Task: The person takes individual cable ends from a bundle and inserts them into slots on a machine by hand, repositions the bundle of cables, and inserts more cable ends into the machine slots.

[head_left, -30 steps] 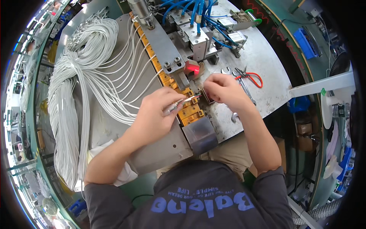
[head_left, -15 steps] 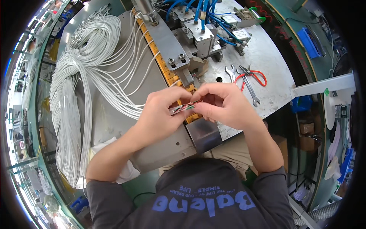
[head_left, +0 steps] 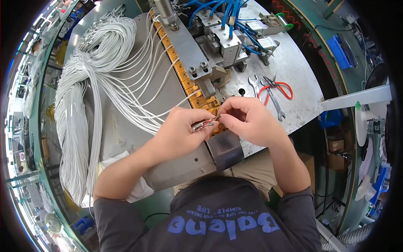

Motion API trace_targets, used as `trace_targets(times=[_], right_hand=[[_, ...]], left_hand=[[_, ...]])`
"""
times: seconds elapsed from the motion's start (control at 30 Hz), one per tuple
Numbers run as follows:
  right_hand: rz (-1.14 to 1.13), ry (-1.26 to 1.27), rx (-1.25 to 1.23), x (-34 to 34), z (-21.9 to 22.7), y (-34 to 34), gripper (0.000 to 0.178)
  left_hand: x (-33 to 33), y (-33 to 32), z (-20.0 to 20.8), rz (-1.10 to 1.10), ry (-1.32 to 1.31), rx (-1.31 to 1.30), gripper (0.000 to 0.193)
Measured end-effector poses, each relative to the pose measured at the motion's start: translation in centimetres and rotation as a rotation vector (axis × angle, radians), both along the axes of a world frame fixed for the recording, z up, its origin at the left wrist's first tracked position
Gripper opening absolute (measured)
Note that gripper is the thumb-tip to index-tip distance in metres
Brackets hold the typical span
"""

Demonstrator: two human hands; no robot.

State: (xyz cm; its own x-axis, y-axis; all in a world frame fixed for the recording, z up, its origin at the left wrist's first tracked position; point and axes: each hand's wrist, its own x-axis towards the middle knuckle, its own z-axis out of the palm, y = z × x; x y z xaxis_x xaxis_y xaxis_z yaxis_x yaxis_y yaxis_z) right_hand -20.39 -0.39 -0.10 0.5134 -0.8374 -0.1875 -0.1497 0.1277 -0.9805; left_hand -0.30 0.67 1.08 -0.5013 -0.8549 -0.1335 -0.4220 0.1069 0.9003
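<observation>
My left hand (head_left: 178, 132) is closed around a small bunch of thin wire ends (head_left: 203, 125), with red, green and white insulation showing between thumb and fingers. White cables (head_left: 140, 119) run in to this hand from the left. Thumb and forefinger of my right hand (head_left: 252, 124) pinch together at the tips of those wires, on what looks like a dark green one. Both hands hover over the near end of an orange slotted strip (head_left: 201, 102), whose slots hold several white cables; the fingers hide part of it.
A big coil of white cable (head_left: 109, 42) lies on the left. Behind my hands stands a metal press (head_left: 184, 50) with blue air hoses (head_left: 228, 17). Red-handled pliers (head_left: 285, 89) and wrenches (head_left: 275, 101) lie at the right. A dark metal block (head_left: 225, 150) sits nearest me.
My right hand has shifted slightly down and its fingers have drawn back from the bunch, so more of the coloured wire ends show. The view has shifted a little.
</observation>
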Motion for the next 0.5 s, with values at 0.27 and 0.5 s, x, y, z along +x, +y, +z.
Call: trace_targets(times=[0.27,0.5], right_hand=[[-0.022,-0.16,0.173,0.4,-0.1,-0.2,0.004],[0.11,-0.068,0.015,-0.4,0.6,-0.3,0.005]], left_hand=[[0.2,0.3,-0.3,-0.013,-0.013,-0.205,0.014],[0.4,0.2,0.3,-0.111,0.03,0.027,0.01]])
